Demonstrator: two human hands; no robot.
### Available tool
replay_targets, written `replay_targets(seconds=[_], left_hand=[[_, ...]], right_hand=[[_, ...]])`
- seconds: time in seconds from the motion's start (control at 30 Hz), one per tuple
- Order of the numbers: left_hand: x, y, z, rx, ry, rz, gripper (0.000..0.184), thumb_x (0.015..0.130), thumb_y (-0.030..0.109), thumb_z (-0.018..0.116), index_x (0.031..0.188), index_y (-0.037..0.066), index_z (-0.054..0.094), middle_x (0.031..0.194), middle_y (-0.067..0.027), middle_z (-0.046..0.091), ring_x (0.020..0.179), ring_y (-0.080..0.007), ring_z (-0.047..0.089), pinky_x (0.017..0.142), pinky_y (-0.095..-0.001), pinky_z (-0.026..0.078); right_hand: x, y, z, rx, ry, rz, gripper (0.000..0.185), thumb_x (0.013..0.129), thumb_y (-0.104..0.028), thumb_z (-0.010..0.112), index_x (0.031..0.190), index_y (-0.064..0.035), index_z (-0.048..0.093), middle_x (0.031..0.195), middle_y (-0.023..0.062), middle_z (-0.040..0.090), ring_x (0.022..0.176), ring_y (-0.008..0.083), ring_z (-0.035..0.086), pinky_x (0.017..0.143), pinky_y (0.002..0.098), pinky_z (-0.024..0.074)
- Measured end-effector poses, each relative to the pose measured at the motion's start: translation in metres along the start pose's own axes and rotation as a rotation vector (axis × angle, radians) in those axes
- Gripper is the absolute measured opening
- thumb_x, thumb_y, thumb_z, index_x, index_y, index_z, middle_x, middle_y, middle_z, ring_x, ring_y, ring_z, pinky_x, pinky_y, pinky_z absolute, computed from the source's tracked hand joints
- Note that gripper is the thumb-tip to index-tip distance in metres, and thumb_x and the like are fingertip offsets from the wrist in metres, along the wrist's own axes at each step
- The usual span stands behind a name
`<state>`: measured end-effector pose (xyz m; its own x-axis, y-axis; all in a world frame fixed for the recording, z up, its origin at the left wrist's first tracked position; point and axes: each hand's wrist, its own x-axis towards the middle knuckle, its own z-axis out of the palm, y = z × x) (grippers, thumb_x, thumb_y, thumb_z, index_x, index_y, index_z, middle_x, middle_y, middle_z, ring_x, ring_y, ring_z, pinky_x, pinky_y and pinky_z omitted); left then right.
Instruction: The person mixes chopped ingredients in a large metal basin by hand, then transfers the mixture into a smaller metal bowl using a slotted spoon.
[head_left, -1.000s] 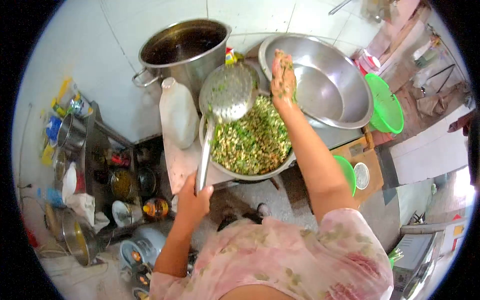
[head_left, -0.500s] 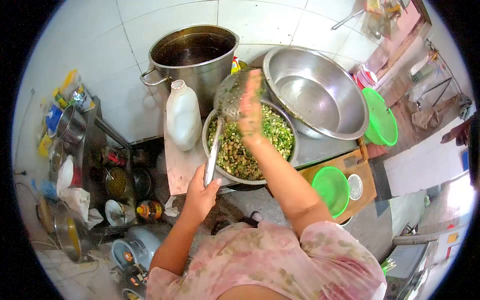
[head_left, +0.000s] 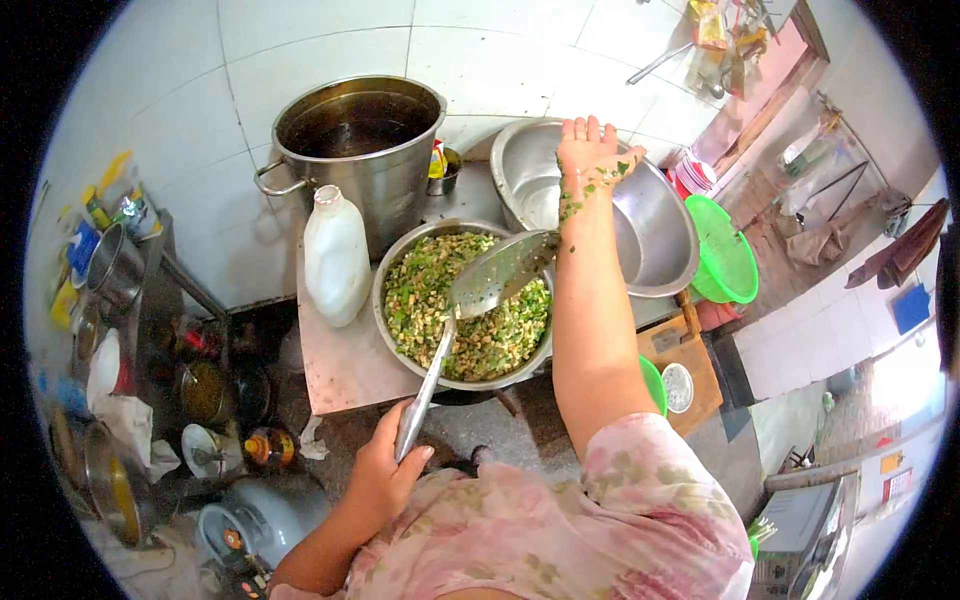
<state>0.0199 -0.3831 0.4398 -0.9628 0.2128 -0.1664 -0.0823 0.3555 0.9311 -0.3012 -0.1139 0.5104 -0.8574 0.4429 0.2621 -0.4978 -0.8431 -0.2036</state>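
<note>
My left hand (head_left: 385, 472) is wrapped round the handle of a large metal ladle (head_left: 428, 395). Its wide, shallow head, flecked with green bits, lies over the right part of a steel bowl (head_left: 382, 330). Chopped green and brown filling (head_left: 435, 290) fills that bowl. My right hand (head_left: 592, 160) is raised over a big steel basin (head_left: 665, 250), with fingers stretched out and nothing held. Chopped green pieces cling to its palm and wrist. My right forearm passes beside the ladle's head and hides part of the basin.
A white plastic jug (head_left: 335, 265) and a tall steel pot (head_left: 400, 185) of dark liquid stand left of and behind the bowl. Green plastic basket (head_left: 725, 255) and small white dish (head_left: 678, 388) are at the right. A gas cylinder (head_left: 265, 520) stands lower left.
My right hand has moved from beside the ladle's head to the right, over the basin. The ladle's head has turned and come down to the right across the bowl. The camera view has shifted.
</note>
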Motion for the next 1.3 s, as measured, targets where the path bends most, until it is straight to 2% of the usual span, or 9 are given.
replay_targets(seconds=[0.23,0.3,0.43,0.5,0.57,0.67,0.97,1.17,1.3], left_hand=[[0.015,-0.005,0.015,0.012,0.143,0.165,0.049,0.078,0.01,0.054,0.121,0.001,0.033,0.092,-0.0222,0.053,0.082,-0.0313,0.055,0.072,-0.0322,0.042],[0.022,-0.001,0.017,0.024,0.182,0.211,0.049,0.078,0.008,0.054,0.121,0.001,0.033,0.092,-0.0226,0.053,0.082,-0.0319,0.055,0.073,-0.0322,0.042],[0.041,-0.008,0.022,0.016,0.252,0.215,0.047,0.078,0.006,0.053,0.12,0.0,0.034,0.095,-0.0198,0.054,0.085,-0.0257,0.054,0.076,-0.0305,0.041],[0.052,-0.013,0.022,-0.038,0.297,0.237,0.046,0.078,0.006,0.053,0.12,-0.001,0.035,0.097,-0.0179,0.054,0.086,-0.0216,0.054,0.078,-0.0296,0.041],[0.056,-0.011,0.017,-0.149,0.252,0.124,0.045,0.078,0.005,0.053,0.12,-0.002,0.036,0.098,-0.0162,0.053,0.089,-0.0189,0.052,0.08,-0.0287,0.04],[0.042,-0.001,0.008,-0.129,0.186,0.038,0.047,0.078,0.007,0.054,0.12,-0.002,0.035,0.1,-0.0153,0.053,0.092,-0.018,0.05,0.081,-0.0279,0.039],[-0.002,-0.022,0.027,-0.237,-0.034,0.128,0.05,0.078,0.01,0.055,0.121,-0.001,0.032,0.092,-0.016,0.052,0.082,-0.0224,0.053,0.073,-0.0312,0.041],[0.02,-0.012,0.032,-0.266,0.048,0.064,0.05,0.078,0.01,0.056,0.12,-0.002,0.033,0.093,-0.0166,0.052,0.083,-0.0205,0.052,0.074,-0.0312,0.041],[0.043,-0.015,0.029,-0.282,0.149,0.103,0.049,0.078,0.009,0.055,0.12,-0.003,0.034,0.096,-0.0189,0.054,0.087,-0.0206,0.053,0.076,-0.0301,0.041]], right_hand=[[-0.025,0.007,0.003,-0.103,-0.055,-0.042,0.084,0.078,-0.065,0.029,0.135,-0.0095,0.004,0.14,0.0173,0.002,0.13,0.0294,0.002,0.105,0.0392,0.006],[-0.03,0.01,0.0,-0.151,-0.062,-0.049,0.086,0.076,-0.066,0.033,0.135,-0.0091,0.006,0.139,0.0179,0.005,0.129,0.0293,0.005,0.104,0.0404,0.0098],[-0.058,0.021,-0.004,-0.223,-0.084,0.007,0.084,0.076,-0.065,0.033,0.134,-0.0084,0.009,0.138,0.0194,0.008,0.129,0.0309,0.009,0.104,0.0422,0.0125],[-0.076,0.022,-0.008,-0.099,-0.04,0.125,0.082,0.078,-0.064,0.032,0.134,-0.0082,0.011,0.138,0.0199,0.009,0.128,0.0322,0.01,0.103,0.0444,0.0137],[-0.08,0.018,-0.004,0.065,0.054,0.204,0.079,0.079,-0.063,0.027,0.134,-0.0088,0.011,0.138,0.019,0.011,0.128,0.0341,0.012,0.101,0.0493,0.0147],[-0.049,-0.005,0.005,0.362,0.064,0.213,0.08,0.078,-0.065,0.025,0.135,-0.0117,0.007,0.14,0.0156,0.005,0.129,0.0307,0.007,0.103,0.0445,0.0114],[-0.008,-0.004,0.03,0.442,0.051,0.183,0.076,0.079,-0.063,0.027,0.136,-0.0168,0.004,0.141,0.0111,0.006,0.129,0.0288,0.011,0.101,0.0489,0.0164],[-0.045,0.018,0.012,0.42,0.088,0.244,0.076,0.08,-0.063,0.025,0.135,-0.0128,0.01,0.139,0.016,0.011,0.128,0.0314,0.014,0.101,0.0499,0.0173],[-0.077,0.031,0.012,0.215,-0.004,0.276,0.077,0.08,-0.063,0.024,0.134,-0.0107,0.011,0.137,0.0202,0.013,0.127,0.0324,0.014,0.102,0.0481,0.0162]])
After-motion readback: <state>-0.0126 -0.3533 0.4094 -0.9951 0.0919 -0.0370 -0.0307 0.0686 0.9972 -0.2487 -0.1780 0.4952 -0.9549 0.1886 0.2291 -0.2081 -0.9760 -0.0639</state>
